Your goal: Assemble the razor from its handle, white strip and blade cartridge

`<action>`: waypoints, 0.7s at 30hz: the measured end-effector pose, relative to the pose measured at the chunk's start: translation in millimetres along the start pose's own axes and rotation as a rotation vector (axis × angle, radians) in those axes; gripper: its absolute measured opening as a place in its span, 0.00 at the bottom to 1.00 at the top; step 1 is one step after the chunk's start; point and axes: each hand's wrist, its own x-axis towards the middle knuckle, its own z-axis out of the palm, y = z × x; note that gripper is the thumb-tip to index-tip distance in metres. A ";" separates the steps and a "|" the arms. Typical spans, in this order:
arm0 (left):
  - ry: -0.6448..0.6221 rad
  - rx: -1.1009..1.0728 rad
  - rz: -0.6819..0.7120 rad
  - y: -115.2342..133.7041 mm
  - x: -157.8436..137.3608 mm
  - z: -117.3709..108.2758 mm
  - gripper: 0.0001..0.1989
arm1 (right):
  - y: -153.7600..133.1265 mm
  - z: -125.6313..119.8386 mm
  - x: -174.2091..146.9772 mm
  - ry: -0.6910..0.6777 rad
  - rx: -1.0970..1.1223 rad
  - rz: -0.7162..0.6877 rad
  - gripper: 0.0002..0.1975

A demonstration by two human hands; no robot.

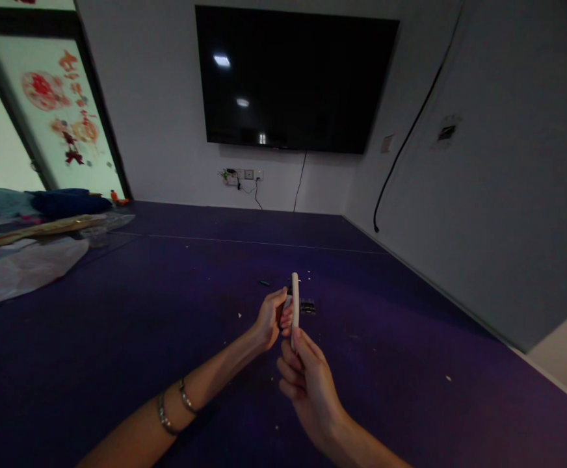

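A narrow, slightly curved white strip [296,302] stands almost upright in front of me. Its lower end is pinched between the thumb and fingers of my right hand [310,383]. Just beyond it, my left hand [270,320] is closed around a small dark and grey object [287,304], mostly hidden by the fingers and the strip. Whether the strip touches that object I cannot tell. On the purple floor [205,370] behind the hands lie a small clear pack with dark contents [307,306] and a short dark green item [264,282].
Small white scraps [448,377] dot the floor. Plastic sheeting [30,270] and blue cloth [69,202] lie at the left. A television [298,78] hangs on the far wall above sockets [249,174]. A black cable [405,140] hangs down the right wall.
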 end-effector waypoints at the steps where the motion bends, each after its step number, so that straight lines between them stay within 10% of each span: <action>1: 0.009 -0.002 0.009 0.6 0.8 -1.0 0.17 | 2.1 -0.2 -0.4 -0.005 0.002 0.019 0.16; 21: 0.017 0.010 0.001 0.9 6.6 -10.4 0.17 | 4.0 -2.6 18.8 -0.059 -0.021 -0.062 0.12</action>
